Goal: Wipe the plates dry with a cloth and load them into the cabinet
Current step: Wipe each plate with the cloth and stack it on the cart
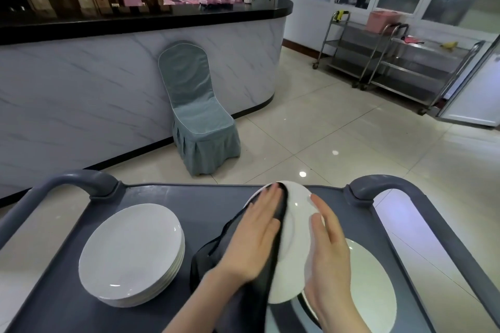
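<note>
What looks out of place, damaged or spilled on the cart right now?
Nothing stands out. The stack sits even on the cart's left; another plate lies flat at right. The held plate is on edge only for wiping: left hand presses the cloth on one face, right hand the other. No chips or spills show.

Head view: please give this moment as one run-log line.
step: wiping plate | left hand: presses dark cloth on plate | right hand: flat against its other side | stack of plates: on cart
</note>
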{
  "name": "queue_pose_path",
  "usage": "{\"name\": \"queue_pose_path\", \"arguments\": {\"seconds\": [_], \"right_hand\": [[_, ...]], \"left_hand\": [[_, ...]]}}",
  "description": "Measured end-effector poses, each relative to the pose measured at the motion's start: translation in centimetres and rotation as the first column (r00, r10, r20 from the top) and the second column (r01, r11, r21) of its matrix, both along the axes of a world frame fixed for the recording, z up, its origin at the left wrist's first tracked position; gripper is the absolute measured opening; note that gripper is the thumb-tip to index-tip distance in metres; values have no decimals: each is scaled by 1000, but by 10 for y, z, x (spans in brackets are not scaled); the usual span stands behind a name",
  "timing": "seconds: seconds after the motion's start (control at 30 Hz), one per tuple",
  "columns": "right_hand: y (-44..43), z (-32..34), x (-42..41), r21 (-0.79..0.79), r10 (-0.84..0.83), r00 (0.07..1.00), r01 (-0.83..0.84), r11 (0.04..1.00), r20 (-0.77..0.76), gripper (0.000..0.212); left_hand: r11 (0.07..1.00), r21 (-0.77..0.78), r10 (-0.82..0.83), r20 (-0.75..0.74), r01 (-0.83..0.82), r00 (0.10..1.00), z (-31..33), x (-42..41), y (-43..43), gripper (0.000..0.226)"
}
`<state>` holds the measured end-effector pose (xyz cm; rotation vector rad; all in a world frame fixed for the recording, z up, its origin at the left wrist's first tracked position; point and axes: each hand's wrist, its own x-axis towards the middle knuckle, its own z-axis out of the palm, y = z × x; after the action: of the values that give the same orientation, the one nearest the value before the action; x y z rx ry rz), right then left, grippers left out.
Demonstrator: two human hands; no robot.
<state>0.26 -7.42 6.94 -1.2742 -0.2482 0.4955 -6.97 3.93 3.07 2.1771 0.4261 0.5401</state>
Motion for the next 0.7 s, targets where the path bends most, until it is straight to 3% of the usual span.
{"name": "queue_pose_path", "arguments": {"seconds": [0.1, 0.2, 0.37, 0.53, 0.6, 0.7], "right_hand": [[-3, 10, 14, -1, -35, 999, 35, 999, -3, 33], [0, 13, 21, 12, -67, 998, 67, 998, -8, 32], [2, -4, 10, 9, -36, 997, 37, 999, -72, 33], [4, 6, 18, -26, -36, 999, 36, 999, -1, 32], [7, 11, 25, 0, -66, 998, 66, 998, -19, 33], [10, 11, 24, 2, -96, 995, 96, 995, -40, 34]], "left_hand": [[997, 47, 66, -30, -65, 997, -19, -14, 11, 56], [975, 220, 35, -200, 11, 979, -33, -18, -12, 71], [977, 187, -102, -21, 104, 995, -16, -12, -24, 63], [988, -57, 149, 43, -146, 988, -22, -18, 0, 53], [987, -24, 161, 41, -160, 986, -29, -21, -15, 58], [996, 90, 20, -4, -19, 1000, -35, -16, -43, 71]]}}
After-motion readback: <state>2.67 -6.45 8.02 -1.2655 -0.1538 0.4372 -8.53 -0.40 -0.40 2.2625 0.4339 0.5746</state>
